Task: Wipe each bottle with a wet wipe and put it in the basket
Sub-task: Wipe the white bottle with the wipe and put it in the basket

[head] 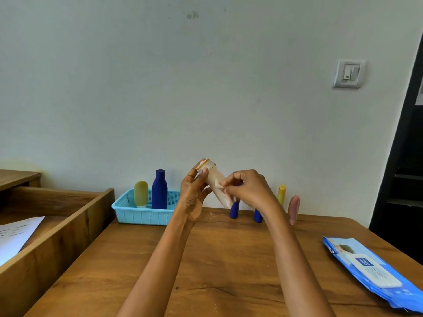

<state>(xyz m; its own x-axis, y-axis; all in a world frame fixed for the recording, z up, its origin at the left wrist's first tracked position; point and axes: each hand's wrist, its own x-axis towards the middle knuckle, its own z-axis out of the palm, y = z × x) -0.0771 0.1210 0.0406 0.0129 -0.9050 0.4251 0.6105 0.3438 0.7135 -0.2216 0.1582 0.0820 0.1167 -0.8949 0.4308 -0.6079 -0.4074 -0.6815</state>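
Observation:
My left hand [193,193] grips the cap end of a cream bottle [211,177] with a white cap and a yellow ring, held tilted above the table. My right hand [248,188] presses a white wet wipe [225,197] against the bottle's lower body. The light blue basket [139,216] stands at the back left and holds a dark blue bottle [159,189] and an olive tube [141,193]. Behind my right hand stand two blue bottles [234,209], largely hidden, a yellow bottle [282,193] and a pink tube [294,209].
A blue pack of wet wipes [373,271] lies at the table's right edge. An open wooden drawer [57,234] with a sheet of paper [16,236] is on the left. A dark shelf [402,179] stands at the right.

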